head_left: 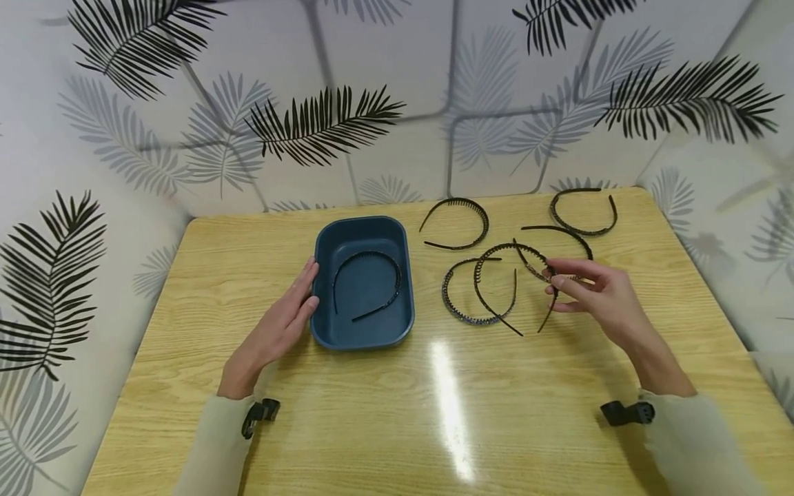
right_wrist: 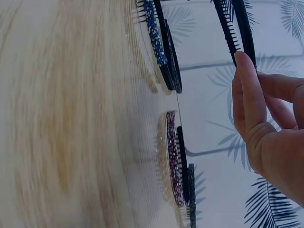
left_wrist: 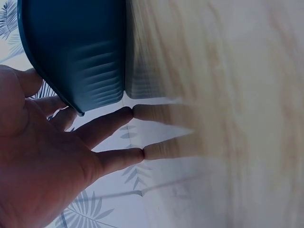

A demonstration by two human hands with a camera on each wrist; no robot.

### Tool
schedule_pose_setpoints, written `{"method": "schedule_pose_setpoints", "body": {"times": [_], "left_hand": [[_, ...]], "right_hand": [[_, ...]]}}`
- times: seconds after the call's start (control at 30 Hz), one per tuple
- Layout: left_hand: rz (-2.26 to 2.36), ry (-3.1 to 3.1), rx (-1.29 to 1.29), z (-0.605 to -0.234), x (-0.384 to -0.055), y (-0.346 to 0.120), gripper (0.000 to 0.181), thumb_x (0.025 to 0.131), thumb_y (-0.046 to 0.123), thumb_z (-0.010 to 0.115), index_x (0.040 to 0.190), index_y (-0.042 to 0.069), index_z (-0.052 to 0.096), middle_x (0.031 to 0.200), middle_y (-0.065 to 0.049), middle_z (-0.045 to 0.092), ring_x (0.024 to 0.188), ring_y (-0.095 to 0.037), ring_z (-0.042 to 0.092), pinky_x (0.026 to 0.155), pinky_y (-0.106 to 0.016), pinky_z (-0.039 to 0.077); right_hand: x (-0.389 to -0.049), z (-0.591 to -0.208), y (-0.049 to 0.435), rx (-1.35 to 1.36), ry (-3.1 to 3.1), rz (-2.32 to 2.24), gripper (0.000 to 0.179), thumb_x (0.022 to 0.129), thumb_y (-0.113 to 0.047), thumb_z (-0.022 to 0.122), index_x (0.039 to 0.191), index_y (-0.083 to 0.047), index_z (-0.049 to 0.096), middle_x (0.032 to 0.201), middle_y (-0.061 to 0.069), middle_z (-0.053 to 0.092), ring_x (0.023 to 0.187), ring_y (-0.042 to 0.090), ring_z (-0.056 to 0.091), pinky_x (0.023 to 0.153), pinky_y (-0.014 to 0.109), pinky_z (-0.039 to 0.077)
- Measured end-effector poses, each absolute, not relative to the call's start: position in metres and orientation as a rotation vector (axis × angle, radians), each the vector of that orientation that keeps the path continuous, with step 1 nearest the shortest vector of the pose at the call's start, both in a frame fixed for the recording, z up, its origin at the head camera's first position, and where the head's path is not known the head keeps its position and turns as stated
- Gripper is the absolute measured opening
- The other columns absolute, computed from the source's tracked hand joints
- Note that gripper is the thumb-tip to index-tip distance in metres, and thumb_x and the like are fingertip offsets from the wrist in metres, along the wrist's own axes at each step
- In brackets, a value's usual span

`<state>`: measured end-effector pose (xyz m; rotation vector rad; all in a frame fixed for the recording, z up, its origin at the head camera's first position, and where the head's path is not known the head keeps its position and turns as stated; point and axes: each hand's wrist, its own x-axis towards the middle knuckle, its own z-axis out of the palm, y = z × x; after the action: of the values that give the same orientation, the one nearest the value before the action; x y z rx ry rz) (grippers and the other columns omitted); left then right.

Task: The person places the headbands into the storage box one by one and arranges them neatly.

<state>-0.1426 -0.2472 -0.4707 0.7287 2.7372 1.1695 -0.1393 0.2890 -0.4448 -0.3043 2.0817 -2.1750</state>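
My right hand (head_left: 589,293) pinches a hairband (right_wrist: 246,33) by one side, raised off the desk (head_left: 347,427) to the right of the tub (head_left: 366,339). My left hand (head_left: 285,320) rests, fingers straight, against the tub's left side; a second band (head_left: 398,275) lies inside it. I'd lift straight up, since mine overlaps the glittery band (head_left: 460,317) right of the tub and teeth might snag; a light pinch should do.

The headband (right_wrist: 246,33) I pinch looks like smooth plastic; another headband (right_wrist: 173,161) is rough with glitter. Towards the worktop's (head_left: 360,420) far edge, the box (head_left: 367,286) looks satiny plastic. The worktop looks glossy wood, my sleeves (head_left: 214,441) matt cloth.
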Motion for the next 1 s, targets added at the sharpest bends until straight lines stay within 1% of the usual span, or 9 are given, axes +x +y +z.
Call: {"method": "schedule_pose_setpoints", "body": {"times": [0.13, 0.23, 0.33, 0.47, 0.53, 0.67, 0.77, 1.0], "left_hand": [[1.170, 2.740, 0.726, -0.471, -0.142, -0.249, 0.058, 0.114, 0.021, 0.036, 0.165, 0.004, 0.013, 0.172, -0.009, 0.005, 0.158, -0.024, 0.006, 0.125, -0.046, 0.014], [1.176, 2.743, 0.730, -0.471, -0.141, -0.249, 0.058, 0.114, 0.020, 0.036, 0.165, 0.003, 0.013, 0.172, -0.010, 0.005, 0.158, -0.025, 0.007, 0.125, -0.048, 0.014], [1.178, 2.746, 0.725, -0.472, -0.140, -0.249, 0.058, 0.114, 0.020, 0.036, 0.165, 0.003, 0.013, 0.172, -0.009, 0.005, 0.158, -0.026, 0.007, 0.125, -0.048, 0.014], [1.172, 2.741, 0.722, -0.473, -0.140, -0.248, 0.058, 0.115, 0.020, 0.035, 0.165, 0.005, 0.012, 0.172, -0.008, 0.004, 0.158, -0.026, 0.006, 0.125, -0.047, 0.014], [1.170, 2.734, 0.730, -0.473, -0.141, -0.247, 0.058, 0.115, 0.020, 0.035, 0.165, 0.005, 0.012, 0.172, -0.008, 0.004, 0.158, -0.026, 0.006, 0.125, -0.048, 0.014], [1.169, 2.729, 0.733, -0.473, -0.142, -0.246, 0.058, 0.115, 0.021, 0.035, 0.165, 0.005, 0.011, 0.173, -0.008, 0.003, 0.158, -0.025, 0.005, 0.125, -0.049, 0.014], [1.167, 2.736, 0.729, -0.471, -0.142, -0.246, 0.058, 0.115, 0.021, 0.035, 0.165, 0.004, 0.011, 0.173, -0.008, 0.003, 0.158, -0.024, 0.005, 0.125, -0.049, 0.014], [1.156, 2.746, 0.737, -0.469, -0.142, -0.248, 0.058, 0.115, 0.020, 0.034, 0.165, 0.005, 0.010, 0.172, -0.008, 0.002, 0.158, -0.024, 0.005, 0.125, -0.048, 0.013]], "right_hand": [[-0.141, -0.443, 0.278, -0.318, 2.103, -2.159, 0.038, 0.101, 0.001, 0.064, 0.136, 0.012, 0.059, 0.119, 0.005, 0.073, 0.095, 0.020, 0.075, 0.072, 0.042, 0.061], [-0.144, -0.441, 0.271, -0.324, 2.118, -2.143, 0.039, 0.101, -0.001, 0.064, 0.137, 0.013, 0.057, 0.121, 0.006, 0.073, 0.095, 0.020, 0.074, 0.072, 0.041, 0.061], [-0.146, -0.440, 0.265, -0.333, 2.118, -2.141, 0.040, 0.101, -0.002, 0.064, 0.137, 0.015, 0.056, 0.123, 0.009, 0.072, 0.096, 0.021, 0.074, 0.072, 0.040, 0.061], [-0.149, -0.437, 0.258, -0.347, 2.111, -2.146, 0.040, 0.101, -0.002, 0.065, 0.135, 0.016, 0.056, 0.122, 0.011, 0.072, 0.096, 0.022, 0.075, 0.072, 0.042, 0.061], [-0.150, -0.435, 0.254, -0.358, 2.110, -2.145, 0.039, 0.101, -0.002, 0.065, 0.134, 0.016, 0.057, 0.121, 0.010, 0.072, 0.097, 0.022, 0.075, 0.072, 0.044, 0.061], [-0.153, -0.431, 0.244, -0.365, 2.101, -2.141, 0.036, 0.101, -0.003, 0.066, 0.133, 0.012, 0.061, 0.119, 0.007, 0.073, 0.096, 0.021, 0.074, 0.073, 0.046, 0.060], [-0.156, -0.428, 0.233, -0.367, 2.090, -2.132, 0.036, 0.101, -0.005, 0.066, 0.134, 0.009, 0.062, 0.119, 0.007, 0.072, 0.095, 0.019, 0.074, 0.075, 0.046, 0.060], [-0.163, -0.429, 0.205, -0.390, 2.092, -2.108, 0.036, 0.101, -0.005, 0.066, 0.134, 0.009, 0.062, 0.118, 0.006, 0.072, 0.097, 0.019, 0.072, 0.074, 0.044, 0.061]]}}
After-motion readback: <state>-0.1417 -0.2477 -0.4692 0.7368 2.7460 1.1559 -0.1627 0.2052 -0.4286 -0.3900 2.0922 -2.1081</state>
